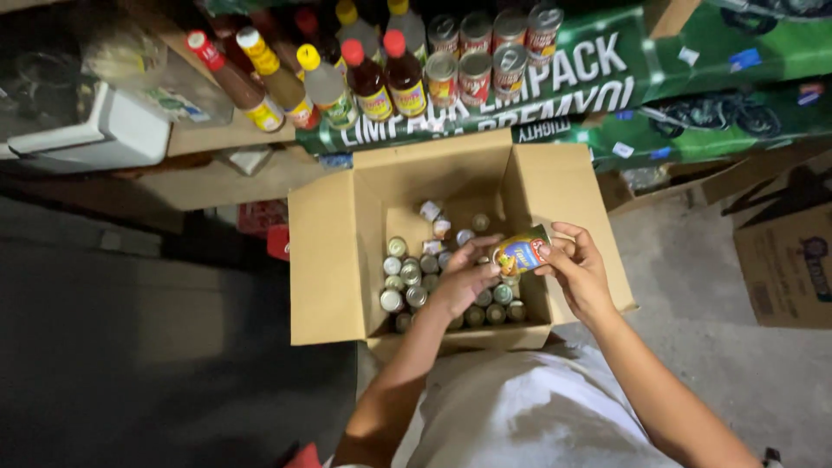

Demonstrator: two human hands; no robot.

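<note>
Across the top of my view lie long green cartons (pixel 693 52) with big white lettering and pictures of motorbikes, stacked one over another. Below them, straight in front of me, an open brown cardboard box (pixel 334 260) stands on the grey floor (pixel 763 373), its four flaps spread outward. A second brown box (pixel 784 269) with a dark printed mark sits at the right edge. On the left, a white plastic container (pixel 104 134) rests tilted on a wooden shelf (pixel 225 134).

On top of the green cartons stand sauce bottles (pixel 364 82) in a row, some dark with red caps, some paler with yellow caps, all with yellow labels. Just right of them is a cluster of tins (pixel 490 52) with red and yellow labels and silver tops.

Inside the open box, small cans (pixel 407 277) stand packed together along the near side, silver lids up, with a few lying loose farther back.

My right hand (pixel 576 269) holds one small can (pixel 520 254) above the box's right side; it lies on its side, with a yellow label carrying a blue and red patch. My fingers curl around its right end. My left hand (pixel 464 277) is half open, fingertips touching the can's left end, palm over the packed cans.
</note>
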